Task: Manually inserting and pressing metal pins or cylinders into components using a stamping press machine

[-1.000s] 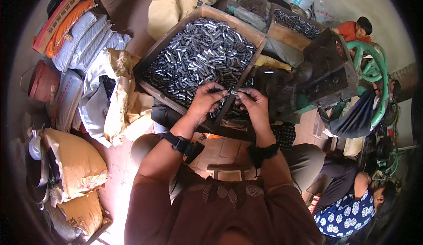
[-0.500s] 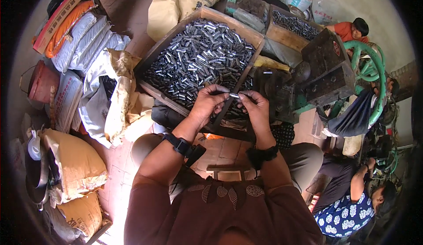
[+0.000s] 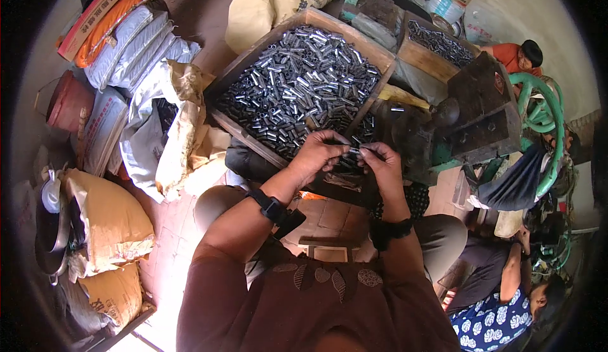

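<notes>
A short metal tube point(image 3: 354, 150) spans the small gap between my hands, just past the near corner of a wooden tray. My left hand point(image 3: 316, 156) pinches one end with thumb and forefinger. At the other end, the fingertips of my right hand point(image 3: 384, 161) are closed on it. Beyond my hands, the wooden tray point(image 3: 250, 142) holds a heap of similar loose metal tubes point(image 3: 304, 76). One single tube point(image 3: 397, 109) lies on the dark machine to the right of the tray.
On the right stands a dark machine point(image 3: 484, 114) with a green handwheel point(image 3: 557, 137). Another wooden box point(image 3: 421, 61) of metal parts is behind it. Sacks point(image 3: 111, 219) line the left side. Two other people point(image 3: 506, 54) are at the right, one far, one near.
My head view has turned slightly, so the scene sits further right. Both hands have come a little toward me, still holding the tube, which looks darker and less plainly visible.
</notes>
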{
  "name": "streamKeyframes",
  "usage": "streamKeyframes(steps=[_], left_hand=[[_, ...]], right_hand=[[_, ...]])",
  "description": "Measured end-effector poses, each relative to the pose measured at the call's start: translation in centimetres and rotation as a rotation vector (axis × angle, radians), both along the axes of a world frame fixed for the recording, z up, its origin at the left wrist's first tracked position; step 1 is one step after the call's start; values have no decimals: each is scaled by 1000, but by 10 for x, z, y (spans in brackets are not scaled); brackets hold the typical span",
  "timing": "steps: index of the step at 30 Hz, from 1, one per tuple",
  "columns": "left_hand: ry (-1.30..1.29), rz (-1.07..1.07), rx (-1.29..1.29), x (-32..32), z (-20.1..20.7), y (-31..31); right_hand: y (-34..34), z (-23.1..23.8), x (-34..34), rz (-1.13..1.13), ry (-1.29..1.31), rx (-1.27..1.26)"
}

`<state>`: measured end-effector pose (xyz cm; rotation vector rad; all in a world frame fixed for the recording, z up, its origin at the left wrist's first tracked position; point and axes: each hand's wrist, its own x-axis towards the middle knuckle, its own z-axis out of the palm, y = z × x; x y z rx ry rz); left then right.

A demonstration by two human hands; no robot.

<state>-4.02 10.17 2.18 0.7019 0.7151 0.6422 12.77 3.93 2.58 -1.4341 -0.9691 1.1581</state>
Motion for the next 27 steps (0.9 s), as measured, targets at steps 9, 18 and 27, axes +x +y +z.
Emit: streamKeyframes(steps=[9, 18, 27], left_hand=[[-131, -277, 96, -1, 3, -8], [-49, 145, 204, -2, -13, 16], [1563, 23, 1176, -13, -44, 58]], right_hand=[[-11, 13, 14, 267, 339, -8], [29, 5, 1, 263, -40, 61], [117, -51, -28, 430, -1428, 431]])
